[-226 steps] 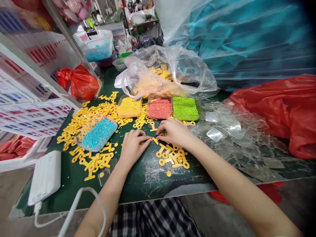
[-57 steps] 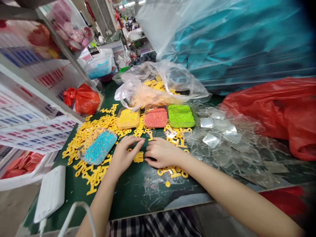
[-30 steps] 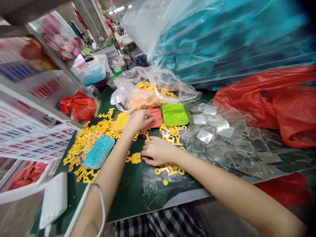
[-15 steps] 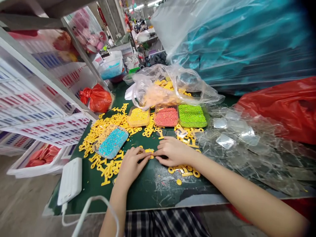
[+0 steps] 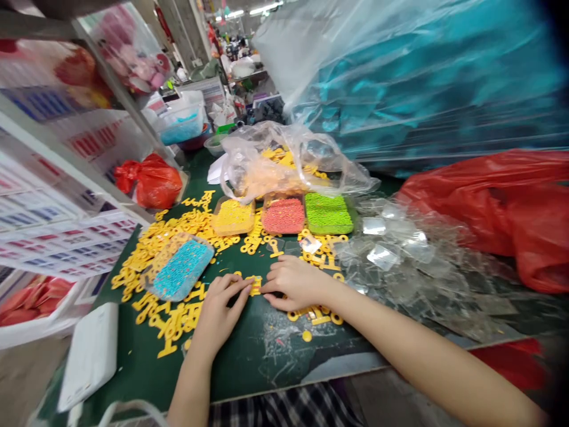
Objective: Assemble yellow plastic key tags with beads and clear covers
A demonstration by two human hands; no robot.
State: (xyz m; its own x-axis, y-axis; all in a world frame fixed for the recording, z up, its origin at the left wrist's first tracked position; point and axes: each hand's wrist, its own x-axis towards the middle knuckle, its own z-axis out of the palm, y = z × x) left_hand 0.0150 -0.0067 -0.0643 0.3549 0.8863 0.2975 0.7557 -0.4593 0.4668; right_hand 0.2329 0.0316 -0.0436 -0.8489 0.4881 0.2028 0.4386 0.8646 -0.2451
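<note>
A small yellow plastic piece (image 5: pixel 255 285), with a touch of red on it, lies at the table's middle between my two hands. From the left, my left hand (image 5: pixel 222 305) pinches its edge with thumb and index finger. Opposite it, my right hand (image 5: pixel 297 283) has its fingertips closed on the other edge, the remaining fingers curled. Heaps of yellow T-shaped plastic parts (image 5: pixel 171 326) with ring ends spread on the left, and some lie under my right wrist. Beyond the hands stand clear boxes of blue beads (image 5: pixel 183 270), yellow beads (image 5: pixel 233 216), red beads (image 5: pixel 283 216) and green beads (image 5: pixel 329 213).
Clear plastic squares (image 5: pixel 400 255) pile up on the right, beside a red plastic bag (image 5: pixel 489 207). A clear bag of yellow parts (image 5: pixel 288 163) lies behind the boxes. The white power bank (image 5: pixel 91 353) sits at the left edge, near stacked crates (image 5: pixel 80 243).
The view has turned a little, so the table and its contents sit further left in the picture. Both hands stay at the small yellow piece, their grip much the same.
</note>
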